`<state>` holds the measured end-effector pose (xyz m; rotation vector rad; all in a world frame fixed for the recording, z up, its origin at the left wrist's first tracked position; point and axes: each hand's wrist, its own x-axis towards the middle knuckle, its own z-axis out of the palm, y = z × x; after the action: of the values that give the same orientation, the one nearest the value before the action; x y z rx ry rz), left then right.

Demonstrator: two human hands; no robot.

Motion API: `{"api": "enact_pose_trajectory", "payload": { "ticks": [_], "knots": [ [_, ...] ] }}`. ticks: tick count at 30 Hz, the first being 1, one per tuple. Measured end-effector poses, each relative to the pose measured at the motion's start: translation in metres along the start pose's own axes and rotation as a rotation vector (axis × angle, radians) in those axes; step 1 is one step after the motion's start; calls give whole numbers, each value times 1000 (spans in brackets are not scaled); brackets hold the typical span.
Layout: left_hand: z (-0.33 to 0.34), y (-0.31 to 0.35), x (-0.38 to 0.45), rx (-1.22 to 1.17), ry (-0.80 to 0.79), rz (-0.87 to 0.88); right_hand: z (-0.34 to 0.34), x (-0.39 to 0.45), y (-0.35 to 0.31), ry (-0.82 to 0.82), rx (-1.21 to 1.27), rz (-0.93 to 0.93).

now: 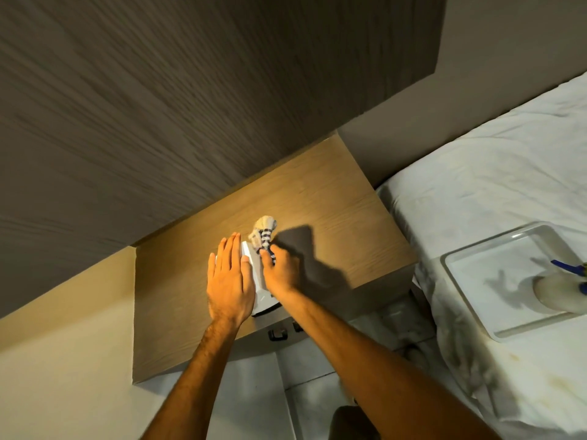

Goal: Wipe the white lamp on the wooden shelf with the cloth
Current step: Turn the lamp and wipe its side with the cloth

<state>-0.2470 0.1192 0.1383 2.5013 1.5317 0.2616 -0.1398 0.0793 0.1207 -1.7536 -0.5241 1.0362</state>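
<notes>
The lamp [258, 281] stands on the shelf [333, 198], near its front edge, between both hands — the left hand [228, 281] flat against its left side, the right hand [281, 273] on its right, gripping the cloth [265, 233] at the lamp's far end. Right of the shelf lies a bed [476, 173] — a tray [470, 300] rests on it.

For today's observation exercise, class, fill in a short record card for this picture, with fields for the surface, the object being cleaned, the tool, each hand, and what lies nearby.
surface: wooden shelf against a dark wall
object: white lamp, mostly hidden between the hands
tool: striped cloth, bunched at the lamp's far end
left hand: open and flat, laid on the lamp's left side
right hand: closed around the cloth
nearby: bed with white sheets, carrying a clear tray
tray contents: a blurred whitish item with blue parts, unclear
</notes>
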Motion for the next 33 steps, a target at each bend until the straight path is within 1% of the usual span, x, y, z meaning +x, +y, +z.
{"api": "enact_pose_trajectory", "payload": {
  "ticks": [2,5,8,10,12,15,17,19,22,25,26,29,31,33],
  "knots": [
    [1,0,0,13,-2,4,-4,-1,12,24,-41,76],
    [0,0,1,23,3,19,-7,-32,28,30,-73,76],
    [-1,0,0,26,1,16,-4,-60,23,30,6,-19],
    [-1,-1,0,73,-22,33,-3,-50,6,48,25,-99],
    [-1,-1,-1,83,-27,46,-3,-30,-8,10,49,-118],
    [-2,3,-1,8,-10,6,-8,-11,-1,-29,41,-7],
    [-2,3,-1,20,-5,12,-13,-20,19,-5,-32,57],
    [-1,2,0,29,2,20,-15,-42,38,12,-75,59],
    [-1,2,0,33,13,33,-11,-68,41,11,-21,-22],
    [-1,2,-1,16,7,34,-8,-51,17,14,13,-121],
    [0,1,0,21,3,32,-9,-40,10,7,19,-126],
    [1,-1,0,34,1,25,-14,-19,14,-15,-8,-25],
    [2,-2,0,38,6,25,-16,-27,30,31,-51,57],
    [3,-3,1,41,17,22,-14,-46,47,64,-70,84]
  ]
}}
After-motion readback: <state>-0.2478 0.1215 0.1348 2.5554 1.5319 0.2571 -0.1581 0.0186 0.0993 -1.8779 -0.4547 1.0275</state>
